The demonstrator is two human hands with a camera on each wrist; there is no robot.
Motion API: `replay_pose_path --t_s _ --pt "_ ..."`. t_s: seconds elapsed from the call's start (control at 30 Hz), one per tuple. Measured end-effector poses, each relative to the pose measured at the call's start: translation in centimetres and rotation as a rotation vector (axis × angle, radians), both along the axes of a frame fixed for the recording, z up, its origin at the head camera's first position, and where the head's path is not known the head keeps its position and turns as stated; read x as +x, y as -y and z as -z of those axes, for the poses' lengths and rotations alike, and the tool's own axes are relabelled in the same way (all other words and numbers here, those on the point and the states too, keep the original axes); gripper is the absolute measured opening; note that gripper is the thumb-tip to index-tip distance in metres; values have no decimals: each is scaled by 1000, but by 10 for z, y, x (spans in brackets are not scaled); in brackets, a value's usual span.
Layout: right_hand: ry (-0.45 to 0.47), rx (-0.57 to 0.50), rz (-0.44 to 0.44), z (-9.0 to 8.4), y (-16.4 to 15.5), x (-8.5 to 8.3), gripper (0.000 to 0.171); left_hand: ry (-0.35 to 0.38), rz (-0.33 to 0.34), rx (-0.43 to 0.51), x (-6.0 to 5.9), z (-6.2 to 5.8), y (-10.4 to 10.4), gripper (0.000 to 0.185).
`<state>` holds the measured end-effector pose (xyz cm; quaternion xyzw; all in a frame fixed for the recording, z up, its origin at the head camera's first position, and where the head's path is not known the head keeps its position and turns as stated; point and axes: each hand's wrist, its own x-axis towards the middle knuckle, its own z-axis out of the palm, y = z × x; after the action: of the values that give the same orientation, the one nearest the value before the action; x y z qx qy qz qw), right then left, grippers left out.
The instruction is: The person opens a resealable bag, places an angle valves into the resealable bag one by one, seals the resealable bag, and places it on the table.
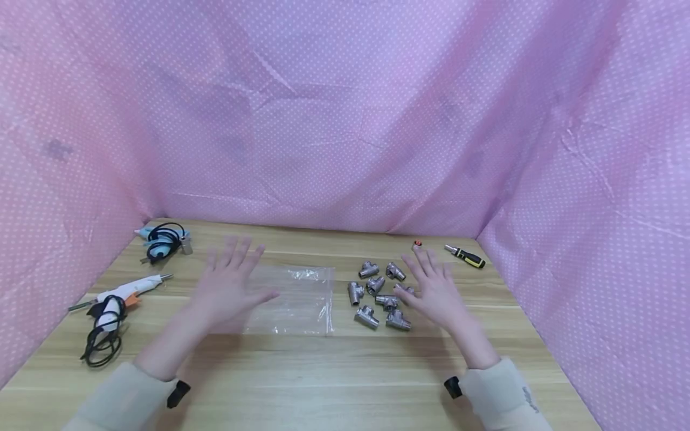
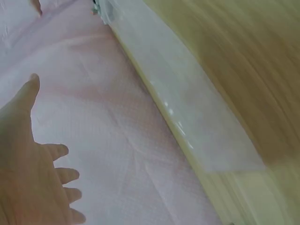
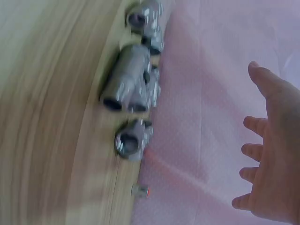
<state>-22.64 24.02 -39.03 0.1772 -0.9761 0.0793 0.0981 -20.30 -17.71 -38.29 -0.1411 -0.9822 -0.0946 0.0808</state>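
Note:
Both hands are held out over the table with fingers spread and nothing in them. My left hand (image 1: 229, 290) overlaps the left part of a clear zip bag (image 1: 296, 299) lying flat; in the left wrist view its palm and thumb show beside the bag (image 2: 187, 89). My right hand (image 1: 433, 293) is at the right side of a group of several metal tee pipe fittings (image 1: 386, 301), partly hiding one of them. In the right wrist view the fittings (image 3: 129, 77) lie on the wood, and the right hand (image 3: 276, 154) stands apart from them.
At the left lie a light-blue tool with a coiled black cord (image 1: 162, 240) and a white tool (image 1: 129, 288) with a black cord. A black-and-yellow screwdriver (image 1: 468, 257) and a small red-topped item (image 1: 417, 244) lie at the back right. Pink dotted cloth (image 1: 323, 149) encloses the table (image 1: 302, 383).

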Motion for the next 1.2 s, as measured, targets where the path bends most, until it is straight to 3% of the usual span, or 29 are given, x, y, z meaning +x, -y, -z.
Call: replay_pose_path --t_s 0.23,0.5,0.73,0.87,1.2 --pt "7 -22 -148 6 34 3 83 50 112 5 -1 -4 -32 107" --pt "65 -46 -307 25 62 5 89 73 248 64 -13 15 -62 115" --pt "133 15 -426 42 66 4 88 140 364 148 -25 39 -75 112" --pt "129 82 -517 49 68 -4 85 180 428 135 -34 49 -78 107" --pt "157 241 -731 56 74 -27 72 315 519 128 -62 59 -85 93"
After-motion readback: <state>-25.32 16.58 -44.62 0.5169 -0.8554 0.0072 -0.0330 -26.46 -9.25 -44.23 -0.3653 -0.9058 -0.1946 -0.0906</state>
